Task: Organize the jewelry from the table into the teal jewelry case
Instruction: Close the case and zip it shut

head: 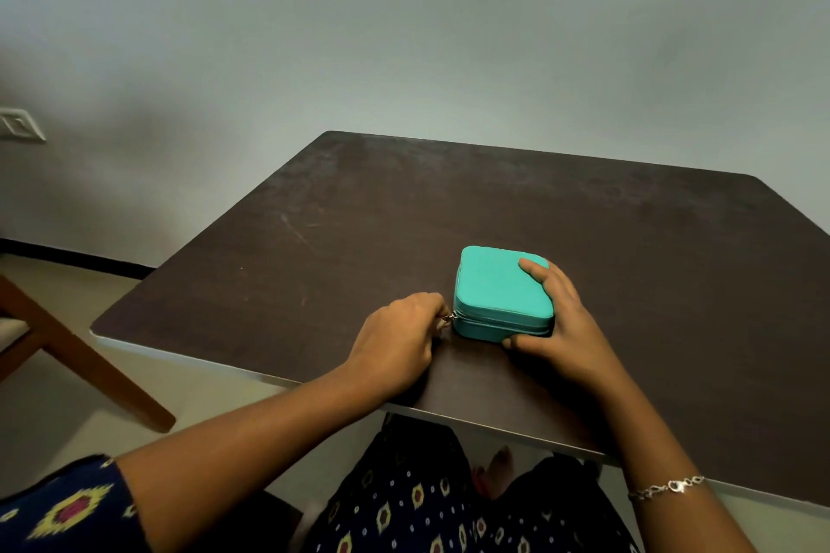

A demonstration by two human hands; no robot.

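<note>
L hand (395,339) pinches zipper pull (448,318) at near-left corner of closed teal case (496,290); R hand (559,323) clasps case's right side, fingers curled over lid, on table (494,202).

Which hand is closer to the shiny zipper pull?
Left. The left hand pinches the zipper pull at a corner of the teal case; the right hand grips its opposite side.

The case (498,287) sits on table (314,238) near front edge; chair (90,364) seemingly left.
</note>
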